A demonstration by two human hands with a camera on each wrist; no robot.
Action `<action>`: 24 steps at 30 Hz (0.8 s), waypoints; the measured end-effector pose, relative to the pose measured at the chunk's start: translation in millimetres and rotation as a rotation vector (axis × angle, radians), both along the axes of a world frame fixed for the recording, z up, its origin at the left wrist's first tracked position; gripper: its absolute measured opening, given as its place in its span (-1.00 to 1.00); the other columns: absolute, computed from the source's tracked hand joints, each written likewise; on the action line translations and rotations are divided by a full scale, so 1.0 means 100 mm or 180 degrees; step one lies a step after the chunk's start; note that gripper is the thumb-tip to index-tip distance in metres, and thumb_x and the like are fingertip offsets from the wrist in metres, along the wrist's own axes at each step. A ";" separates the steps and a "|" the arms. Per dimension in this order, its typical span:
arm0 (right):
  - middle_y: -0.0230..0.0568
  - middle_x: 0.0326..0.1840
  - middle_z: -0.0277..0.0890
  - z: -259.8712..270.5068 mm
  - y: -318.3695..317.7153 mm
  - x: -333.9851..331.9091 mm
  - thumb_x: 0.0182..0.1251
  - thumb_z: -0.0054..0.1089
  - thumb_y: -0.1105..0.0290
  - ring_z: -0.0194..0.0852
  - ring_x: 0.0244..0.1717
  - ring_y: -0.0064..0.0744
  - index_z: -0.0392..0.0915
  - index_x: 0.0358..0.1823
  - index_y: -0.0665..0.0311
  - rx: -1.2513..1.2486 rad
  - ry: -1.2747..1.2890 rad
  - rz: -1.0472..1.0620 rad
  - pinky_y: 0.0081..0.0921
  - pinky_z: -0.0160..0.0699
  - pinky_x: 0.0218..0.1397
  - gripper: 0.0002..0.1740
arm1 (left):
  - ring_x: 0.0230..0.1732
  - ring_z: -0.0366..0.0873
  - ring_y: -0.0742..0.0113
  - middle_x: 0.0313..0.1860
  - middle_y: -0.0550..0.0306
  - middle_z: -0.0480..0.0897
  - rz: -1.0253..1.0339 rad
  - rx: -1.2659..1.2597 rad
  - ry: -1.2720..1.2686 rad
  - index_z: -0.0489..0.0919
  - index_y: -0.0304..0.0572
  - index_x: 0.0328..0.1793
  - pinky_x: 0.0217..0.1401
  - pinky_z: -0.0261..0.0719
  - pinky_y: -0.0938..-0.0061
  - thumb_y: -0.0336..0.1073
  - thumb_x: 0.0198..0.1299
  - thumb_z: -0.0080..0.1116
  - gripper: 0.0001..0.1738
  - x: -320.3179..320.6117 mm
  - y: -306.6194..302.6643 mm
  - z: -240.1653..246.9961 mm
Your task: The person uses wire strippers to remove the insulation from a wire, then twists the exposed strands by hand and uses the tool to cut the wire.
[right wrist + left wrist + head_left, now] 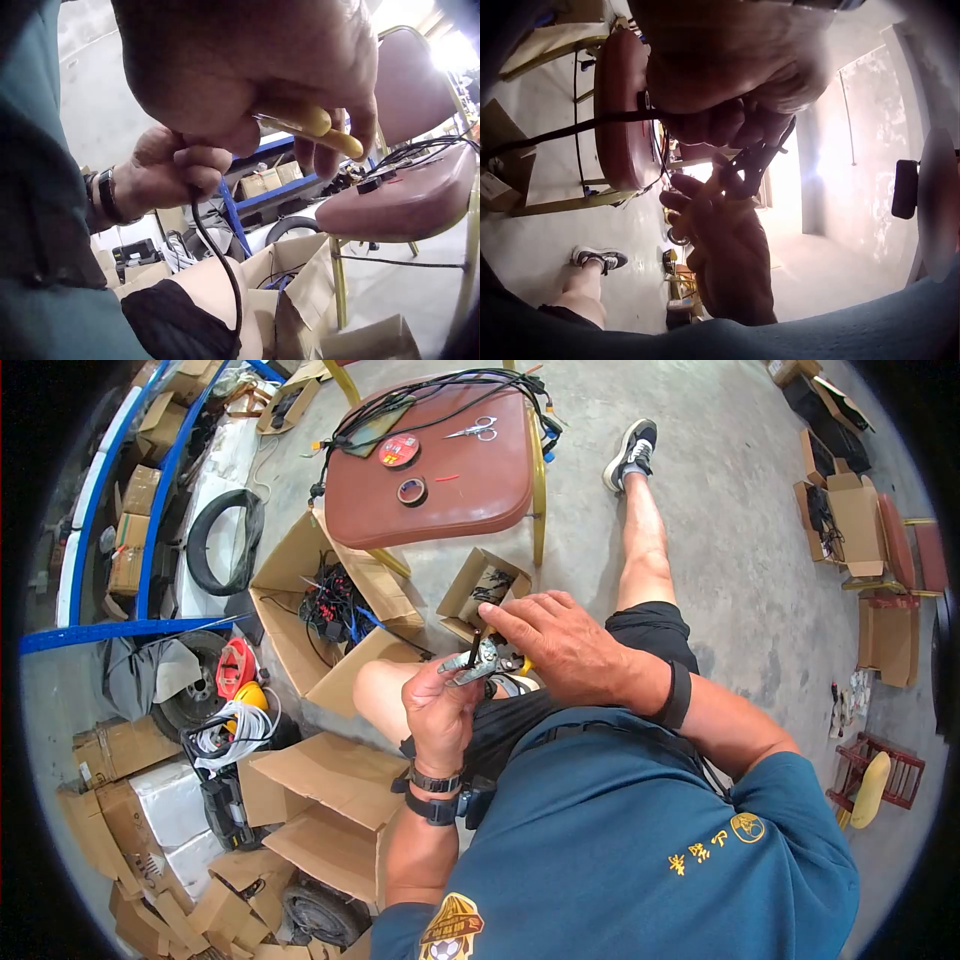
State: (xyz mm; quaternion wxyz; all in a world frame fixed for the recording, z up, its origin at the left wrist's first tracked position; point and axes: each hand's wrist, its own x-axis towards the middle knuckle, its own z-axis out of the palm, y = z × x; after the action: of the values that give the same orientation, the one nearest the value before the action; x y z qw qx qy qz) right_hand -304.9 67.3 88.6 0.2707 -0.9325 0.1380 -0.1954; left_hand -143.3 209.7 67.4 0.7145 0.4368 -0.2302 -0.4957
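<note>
In my left hand (440, 705) I pinch a black cable (217, 247) between thumb and fingers, in front of my lap. The cable hangs down from that hand in the right wrist view. My right hand (570, 650) grips a pair of pliers with yellow handles (307, 124). The metal head of the pliers (483, 663) is at the left fingertips, by the cable's short upright end. In the left wrist view the pliers (742, 171) show as a dark silhouette, the right fingers around their handles. Fingers partly hide where jaws and cable meet.
Ahead stands a chair with a brown seat (450, 505), holding scissors (484, 428), a tape roll (411, 491), a red-labelled spool (399, 451) and black cables (400, 400). A carton of tangled cables (335, 605) and a smaller box (470, 585) sit on the floor. Shelving (150, 500) lines the left.
</note>
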 end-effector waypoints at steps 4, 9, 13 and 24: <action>0.03 0.23 0.44 -0.03 -0.08 0.03 0.13 0.14 0.57 0.42 0.26 0.00 0.21 0.46 0.36 -0.0091 -0.0066 0.0127 -0.10 0.30 0.36 -0.22 | -0.53 0.34 0.53 -0.39 0.12 0.63 -0.0155 -0.0092 0.0375 0.64 -0.45 0.02 -0.46 0.32 0.62 -0.34 0.27 0.31 -0.70 -0.01 0.00 0.00; 0.02 0.21 0.45 -0.05 -0.13 0.06 0.13 0.17 0.54 0.42 0.24 0.01 0.23 0.44 0.36 -0.0168 -0.0155 0.0183 -0.12 0.31 0.34 -0.25 | -0.57 0.29 0.52 -0.41 0.09 0.62 -0.0360 -0.0067 0.0756 0.64 -0.44 -0.05 -0.49 0.29 0.60 -0.39 0.26 0.27 -0.77 0.00 -0.01 0.03; -0.05 0.01 0.47 -0.07 -0.12 0.05 0.12 0.20 0.50 0.45 0.05 -0.02 0.33 0.33 0.33 -0.0129 0.0055 0.0191 -0.15 0.37 0.13 -0.34 | -0.56 0.35 0.47 -0.44 0.07 0.59 -0.0396 -0.0101 0.1143 0.60 -0.44 -0.13 -0.48 0.33 0.57 -0.52 0.16 0.11 -0.83 0.00 -0.01 0.02; 0.02 0.01 0.49 0.19 -0.18 -0.02 0.13 0.46 0.21 0.47 0.12 -0.04 0.22 0.35 0.35 0.1948 0.0339 0.0180 -0.25 0.43 0.23 -0.17 | -0.55 0.39 0.58 -0.52 0.28 0.57 -0.0526 0.0484 -0.0403 0.64 -0.33 -0.31 -0.50 0.31 0.66 -0.47 0.26 0.14 -0.89 0.15 -0.38 0.13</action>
State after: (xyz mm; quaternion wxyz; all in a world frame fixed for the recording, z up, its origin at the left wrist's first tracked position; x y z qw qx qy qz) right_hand -307.2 49.5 108.0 0.5365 -0.8201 0.1784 -0.0881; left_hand -127.8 171.6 80.7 0.6201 0.4996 -0.2719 -0.5404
